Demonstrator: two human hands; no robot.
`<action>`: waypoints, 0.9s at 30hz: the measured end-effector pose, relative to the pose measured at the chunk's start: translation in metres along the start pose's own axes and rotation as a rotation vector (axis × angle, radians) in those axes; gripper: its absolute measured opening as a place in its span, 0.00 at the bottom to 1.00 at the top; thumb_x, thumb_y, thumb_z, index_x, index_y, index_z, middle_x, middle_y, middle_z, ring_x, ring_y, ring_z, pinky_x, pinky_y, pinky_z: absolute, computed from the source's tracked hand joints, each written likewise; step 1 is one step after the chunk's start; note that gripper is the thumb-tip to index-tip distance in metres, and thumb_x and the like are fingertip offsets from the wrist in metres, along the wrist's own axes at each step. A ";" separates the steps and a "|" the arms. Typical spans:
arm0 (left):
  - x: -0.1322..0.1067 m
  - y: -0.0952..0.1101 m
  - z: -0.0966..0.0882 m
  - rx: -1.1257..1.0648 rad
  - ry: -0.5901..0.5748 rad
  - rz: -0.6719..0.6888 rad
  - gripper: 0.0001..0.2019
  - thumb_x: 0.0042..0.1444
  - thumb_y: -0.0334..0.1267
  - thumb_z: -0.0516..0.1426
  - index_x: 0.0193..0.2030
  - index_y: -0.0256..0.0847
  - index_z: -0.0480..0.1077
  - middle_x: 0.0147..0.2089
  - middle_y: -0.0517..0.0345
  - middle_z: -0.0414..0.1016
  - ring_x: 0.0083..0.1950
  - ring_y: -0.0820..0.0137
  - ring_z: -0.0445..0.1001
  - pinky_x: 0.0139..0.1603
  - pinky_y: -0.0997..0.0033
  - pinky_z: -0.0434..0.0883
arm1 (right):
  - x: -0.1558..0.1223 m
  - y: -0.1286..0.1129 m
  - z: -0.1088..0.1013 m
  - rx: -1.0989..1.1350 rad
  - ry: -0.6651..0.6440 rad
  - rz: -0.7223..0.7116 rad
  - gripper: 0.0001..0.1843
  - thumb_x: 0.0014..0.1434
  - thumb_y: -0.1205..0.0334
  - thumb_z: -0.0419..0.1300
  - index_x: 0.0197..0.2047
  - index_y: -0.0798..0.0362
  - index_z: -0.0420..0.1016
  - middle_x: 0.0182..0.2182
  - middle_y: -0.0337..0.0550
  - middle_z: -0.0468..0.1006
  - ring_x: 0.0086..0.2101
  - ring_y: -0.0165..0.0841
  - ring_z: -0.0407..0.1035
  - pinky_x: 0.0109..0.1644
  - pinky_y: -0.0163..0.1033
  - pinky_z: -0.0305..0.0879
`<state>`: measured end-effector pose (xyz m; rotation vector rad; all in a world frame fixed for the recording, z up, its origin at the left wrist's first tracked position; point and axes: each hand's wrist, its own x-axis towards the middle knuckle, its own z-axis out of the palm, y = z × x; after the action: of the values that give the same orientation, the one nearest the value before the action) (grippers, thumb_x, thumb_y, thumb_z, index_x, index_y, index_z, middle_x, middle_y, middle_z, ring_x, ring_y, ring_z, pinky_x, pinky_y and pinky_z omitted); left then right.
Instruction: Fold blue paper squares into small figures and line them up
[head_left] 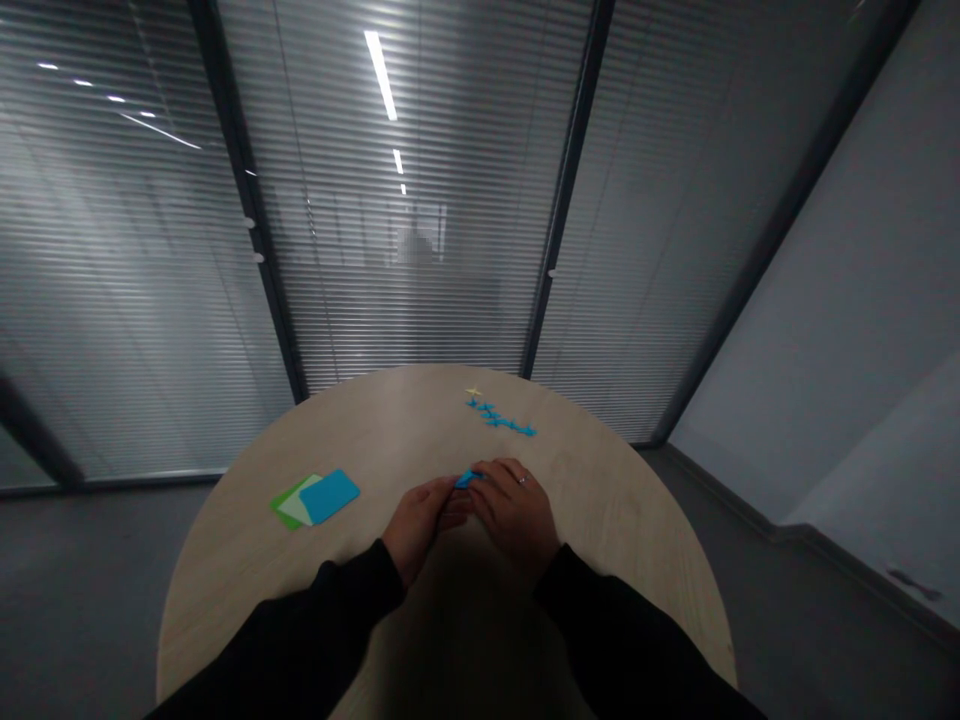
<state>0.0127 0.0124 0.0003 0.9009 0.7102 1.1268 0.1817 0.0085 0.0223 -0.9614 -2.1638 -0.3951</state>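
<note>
My left hand and my right hand meet over the middle of a round wooden table. Both pinch a small folded piece of blue paper between their fingertips. My right hand wears a ring. A stack of paper sheets, blue on top with pale and green ones under it, lies to the left of my hands. Farther back, a row of several small blue folded shapes lies on the table, with one pale yellow folded shape at its far end.
The table's far edge stands close to glass walls with shut blinds and dark frames. Grey floor surrounds the table. A plain wall runs along the right.
</note>
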 end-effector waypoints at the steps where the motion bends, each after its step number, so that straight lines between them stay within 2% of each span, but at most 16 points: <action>1: 0.000 0.001 0.000 -0.008 -0.007 -0.006 0.18 0.55 0.50 0.65 0.41 0.35 0.78 0.42 0.46 0.82 0.39 0.67 0.79 0.42 0.69 0.72 | 0.000 0.000 0.000 0.023 0.012 0.005 0.10 0.67 0.68 0.56 0.41 0.50 0.80 0.45 0.48 0.80 0.45 0.42 0.70 0.51 0.51 0.68; 8: 0.001 0.000 -0.001 -0.006 -0.008 0.011 0.19 0.53 0.49 0.67 0.43 0.34 0.77 0.40 0.47 0.82 0.38 0.69 0.78 0.41 0.70 0.72 | -0.006 0.000 0.013 0.255 0.192 0.221 0.02 0.62 0.64 0.63 0.37 0.49 0.79 0.41 0.46 0.79 0.44 0.41 0.71 0.50 0.49 0.69; 14: 0.002 -0.001 0.003 0.061 0.066 0.094 0.23 0.48 0.47 0.70 0.47 0.35 0.76 0.39 0.48 0.82 0.39 0.66 0.80 0.45 0.65 0.75 | -0.004 -0.004 0.016 0.459 0.198 0.334 0.02 0.61 0.64 0.63 0.37 0.49 0.78 0.41 0.45 0.78 0.43 0.38 0.73 0.48 0.45 0.71; 20: -0.001 0.000 0.004 -0.032 0.072 0.073 0.23 0.48 0.42 0.71 0.49 0.36 0.73 0.41 0.48 0.83 0.39 0.67 0.80 0.46 0.66 0.75 | -0.004 -0.009 0.016 0.476 0.226 0.354 0.03 0.61 0.64 0.62 0.38 0.49 0.77 0.43 0.46 0.77 0.44 0.38 0.73 0.50 0.45 0.71; 27: -0.003 0.002 0.007 0.027 0.100 0.099 0.21 0.46 0.41 0.71 0.44 0.35 0.75 0.38 0.49 0.83 0.39 0.67 0.80 0.45 0.67 0.75 | -0.004 -0.009 0.017 0.368 0.189 0.304 0.03 0.60 0.65 0.60 0.38 0.49 0.76 0.44 0.47 0.77 0.45 0.40 0.73 0.51 0.46 0.71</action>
<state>0.0171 0.0084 0.0052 0.9156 0.7707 1.2593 0.1682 0.0090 0.0076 -0.9764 -1.8001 0.0585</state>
